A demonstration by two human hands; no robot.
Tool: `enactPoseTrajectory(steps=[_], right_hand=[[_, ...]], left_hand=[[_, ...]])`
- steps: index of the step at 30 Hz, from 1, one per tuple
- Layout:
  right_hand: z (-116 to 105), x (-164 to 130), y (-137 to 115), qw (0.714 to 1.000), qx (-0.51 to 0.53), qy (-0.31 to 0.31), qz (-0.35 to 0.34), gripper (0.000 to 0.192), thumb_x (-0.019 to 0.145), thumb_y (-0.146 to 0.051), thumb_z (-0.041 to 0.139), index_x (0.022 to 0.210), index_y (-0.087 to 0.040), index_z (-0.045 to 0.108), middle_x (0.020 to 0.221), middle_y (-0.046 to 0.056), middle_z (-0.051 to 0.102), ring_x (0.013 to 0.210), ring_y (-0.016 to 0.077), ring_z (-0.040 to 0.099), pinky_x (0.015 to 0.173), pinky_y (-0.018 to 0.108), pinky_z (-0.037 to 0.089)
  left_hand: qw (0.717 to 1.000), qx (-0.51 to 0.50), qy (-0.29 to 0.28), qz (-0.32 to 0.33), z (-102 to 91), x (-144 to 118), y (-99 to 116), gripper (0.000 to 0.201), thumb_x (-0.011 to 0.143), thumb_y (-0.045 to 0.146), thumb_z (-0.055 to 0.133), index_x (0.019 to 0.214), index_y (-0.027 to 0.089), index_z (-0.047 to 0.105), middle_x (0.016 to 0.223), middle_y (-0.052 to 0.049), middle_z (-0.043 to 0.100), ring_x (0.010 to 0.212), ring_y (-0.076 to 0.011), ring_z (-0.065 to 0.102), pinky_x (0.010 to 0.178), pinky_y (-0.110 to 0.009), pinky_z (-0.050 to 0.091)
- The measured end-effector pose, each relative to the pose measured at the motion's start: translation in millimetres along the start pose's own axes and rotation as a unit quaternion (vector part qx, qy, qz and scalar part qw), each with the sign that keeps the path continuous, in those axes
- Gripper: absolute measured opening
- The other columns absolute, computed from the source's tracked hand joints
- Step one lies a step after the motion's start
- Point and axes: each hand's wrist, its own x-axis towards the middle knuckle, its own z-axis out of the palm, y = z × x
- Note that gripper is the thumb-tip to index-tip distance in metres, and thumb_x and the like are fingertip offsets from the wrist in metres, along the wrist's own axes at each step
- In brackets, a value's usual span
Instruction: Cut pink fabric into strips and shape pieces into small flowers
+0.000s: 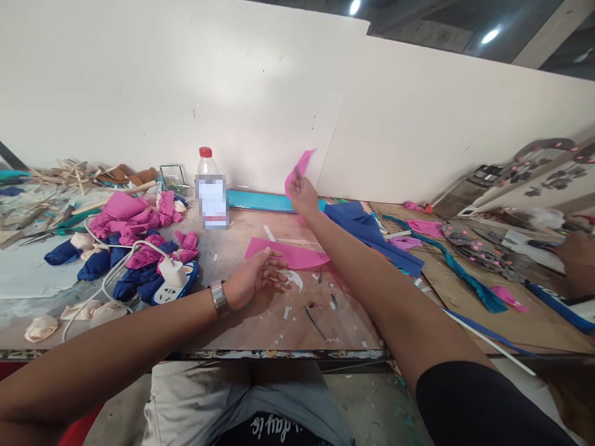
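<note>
Near the middle of the frame, the right hand [304,197] is raised before the white wall [242,80], its grip pinched on a pink strip [305,162]; what the dark mark by its fingers is, I cannot tell. Below, a pink piece [290,254] lies flat on the worktop [260,331]. The left hand [248,282] is at its near edge, fingers spread and loosely curled, holding nothing; contact is unclear. The step in hand seems to be lifting the strip apart. Handling the piece next would call for the left grip to close on it.
</note>
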Motion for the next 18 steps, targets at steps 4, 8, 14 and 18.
enactPoseTrajectory(steps=[4,8,14,18], right_hand=[[19,-17,-18,0.974,-0.042,-0.159,-0.158,0.038,0.099,-0.037,0.052,0.131,-0.017,0.058,0.134,0.012,0.064,0.121,0.0237,0.059,0.099,0.032,0.043],[30,-29,-17,0.941,-0.142,-0.255,-0.173,0.031,0.1,-0.039,0.051,0.117,-0.018,0.066,0.121,0.012,0.071,0.107,0.0242,0.065,0.089,0.031,0.045],[28,-24,1,0.942,-0.189,-0.246,-0.128,0.024,0.098,-0.029,0.055,0.111,-0.014,0.068,0.116,0.017,0.072,0.102,0.027,0.066,0.085,0.032,0.045],[16,-12,6,0.95,-0.193,-0.214,-0.123,0.033,0.104,-0.032,0.04,0.118,-0.015,0.065,0.123,0.017,0.069,0.108,0.0265,0.064,0.089,0.032,0.044]], left_hand=[[0.997,0.068,0.003,0.029,2.1,-1,-4,0.035,0.081,0.048,0.073,0.095,0.017,0.063,0.108,-0.01,0.068,0.093,-0.0209,0.067,0.079,-0.031,0.053],[0.967,0.22,-0.001,0.127,-0.4,-1,-7,0.027,0.086,0.044,0.067,0.093,0.018,0.068,0.098,-0.009,0.07,0.094,-0.0226,0.064,0.089,-0.037,0.05],[0.799,0.533,-0.059,0.27,-9.7,-4,-5,0.023,0.09,0.033,0.06,0.105,0.025,0.075,0.136,-0.012,0.061,0.13,-0.0337,0.05,0.113,-0.053,0.031],[0.738,0.625,-0.074,0.245,-15.9,-5,-10,0.03,0.089,0.035,0.061,0.116,0.03,0.073,0.152,-0.008,0.049,0.144,-0.0385,0.035,0.118,-0.062,0.013]])
